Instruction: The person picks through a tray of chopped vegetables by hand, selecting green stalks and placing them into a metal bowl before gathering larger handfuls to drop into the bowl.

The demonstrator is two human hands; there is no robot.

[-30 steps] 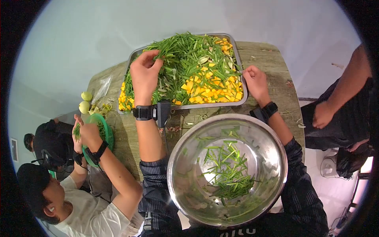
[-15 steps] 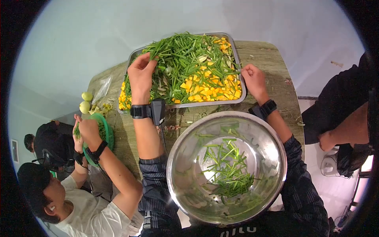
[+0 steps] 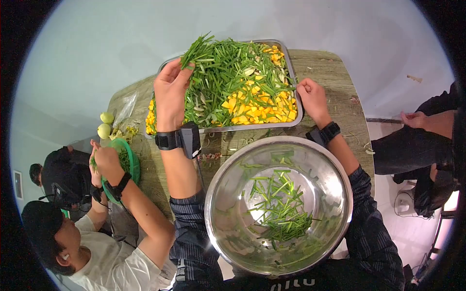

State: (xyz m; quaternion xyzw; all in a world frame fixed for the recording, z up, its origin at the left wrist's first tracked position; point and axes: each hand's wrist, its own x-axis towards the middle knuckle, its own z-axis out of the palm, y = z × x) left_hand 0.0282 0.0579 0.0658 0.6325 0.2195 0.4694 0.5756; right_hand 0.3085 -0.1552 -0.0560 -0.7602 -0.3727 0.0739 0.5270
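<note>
Projecting over the rectangular grey metal tray (image 3: 252,127), thin green cut stalks (image 3: 198,50) were pinched in the left hand (image 3: 171,94), presumably against scattering; the right hand (image 3: 314,101) was curled beside the tray, perhaps for steadying, though its grip could not be told.

The cut stalks (image 3: 221,60) are green (some much paler), the diced pieces (image 3: 264,115) orange-yellow, the tray (image 3: 242,128) and basin (image 3: 225,208) silvery, the sleeves (image 3: 374,233) dark with grey stripes.

We had room b/w L hand (image 3: 170,94) & R hand (image 3: 313,99) over tray (image 3: 262,126) | bowl (image 3: 233,208) blocked gap b/w our forearms (image 3: 180,172) | wall (image 3: 330,24) stood behind tray | co-wkr's arm (image 3: 148,211) & green basket (image 3: 135,167) crowded our L
</note>
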